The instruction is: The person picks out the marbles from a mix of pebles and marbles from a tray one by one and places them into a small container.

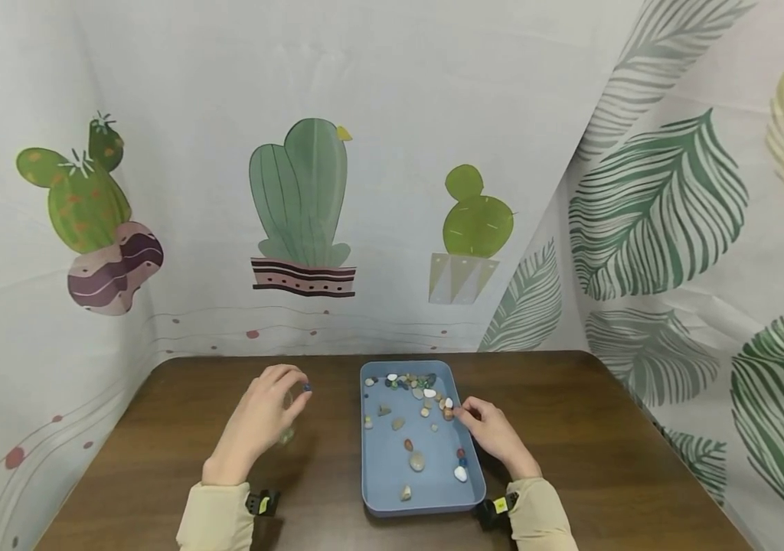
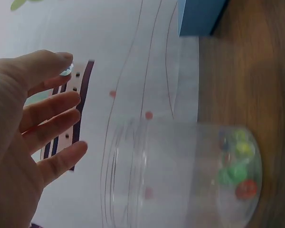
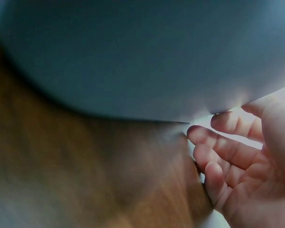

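Between thumb and index finger, my left hand (image 1: 261,413) pinches a small blue glass bead (image 1: 307,387); the bead (image 2: 66,71) glints at the fingertips in the left wrist view. The other fingers are loosely bent. Under that hand stands a clear jar (image 2: 171,175) with several coloured beads (image 2: 237,171) at its bottom; the hand mostly hides it in the head view. My right hand (image 1: 495,436) is at the right rim of a blue tray (image 1: 385,506), fingertips beside an orange stone (image 1: 449,414). I cannot tell whether they hold it. The tray wall (image 3: 133,71) hides its thumb and index tips.
Pebbles and glass beads lie scattered in the tray, thickest along its far end (image 1: 413,381). White stones (image 1: 460,474) and a grey pebble (image 1: 416,461) lie nearer. A brown wooden table (image 1: 543,390) carries everything, with a printed cloth (image 1: 392,229) hanging behind.
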`<control>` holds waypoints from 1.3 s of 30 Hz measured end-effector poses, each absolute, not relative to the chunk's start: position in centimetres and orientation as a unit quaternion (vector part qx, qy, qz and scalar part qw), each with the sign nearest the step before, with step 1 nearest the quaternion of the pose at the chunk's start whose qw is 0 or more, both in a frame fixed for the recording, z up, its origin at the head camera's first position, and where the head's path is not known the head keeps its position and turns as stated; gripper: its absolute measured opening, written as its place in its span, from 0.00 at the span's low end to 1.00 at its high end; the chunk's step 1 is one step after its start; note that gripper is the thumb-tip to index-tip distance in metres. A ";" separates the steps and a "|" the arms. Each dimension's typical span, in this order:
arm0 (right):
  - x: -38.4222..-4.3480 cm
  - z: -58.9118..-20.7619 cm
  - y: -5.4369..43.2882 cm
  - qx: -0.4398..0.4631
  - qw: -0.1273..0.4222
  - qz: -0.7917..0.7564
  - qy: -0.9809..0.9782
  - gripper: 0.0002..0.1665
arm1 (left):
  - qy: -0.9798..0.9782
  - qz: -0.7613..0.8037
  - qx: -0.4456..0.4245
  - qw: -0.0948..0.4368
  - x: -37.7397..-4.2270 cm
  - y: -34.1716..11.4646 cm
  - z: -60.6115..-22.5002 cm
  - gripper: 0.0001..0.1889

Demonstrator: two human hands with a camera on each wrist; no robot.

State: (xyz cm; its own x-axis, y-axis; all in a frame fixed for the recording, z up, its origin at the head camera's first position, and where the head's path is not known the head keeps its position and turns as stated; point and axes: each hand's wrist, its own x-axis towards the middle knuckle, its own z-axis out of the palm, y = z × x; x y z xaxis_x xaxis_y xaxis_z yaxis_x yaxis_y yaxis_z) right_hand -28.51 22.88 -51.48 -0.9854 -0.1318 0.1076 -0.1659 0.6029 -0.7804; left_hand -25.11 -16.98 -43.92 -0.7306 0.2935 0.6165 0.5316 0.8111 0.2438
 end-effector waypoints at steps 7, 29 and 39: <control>-28.6 -51.4 22.9 0.078 0.018 0.435 -0.897 0.12 | -0.915 -0.215 -0.193 0.283 -25.0 -19.4 -44.2 0.09; -28.4 -51.8 23.1 0.070 0.011 0.444 -0.893 0.12 | -0.932 -0.254 -0.123 0.228 -25.2 -22.6 -45.5 0.11; -28.5 -51.6 22.9 0.073 0.013 0.438 -0.896 0.11 | -0.937 -0.256 -0.112 0.211 -25.2 -23.1 -46.1 0.12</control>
State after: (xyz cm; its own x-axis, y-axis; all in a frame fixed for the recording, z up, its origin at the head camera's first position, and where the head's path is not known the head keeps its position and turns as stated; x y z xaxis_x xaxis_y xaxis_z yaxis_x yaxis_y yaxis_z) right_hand -28.48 22.86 -51.57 -0.9890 -0.1196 0.0865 -0.1418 0.6061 -0.7827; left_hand -25.22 -23.05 -46.09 -0.8864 0.1011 0.4517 0.3168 0.8440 0.4327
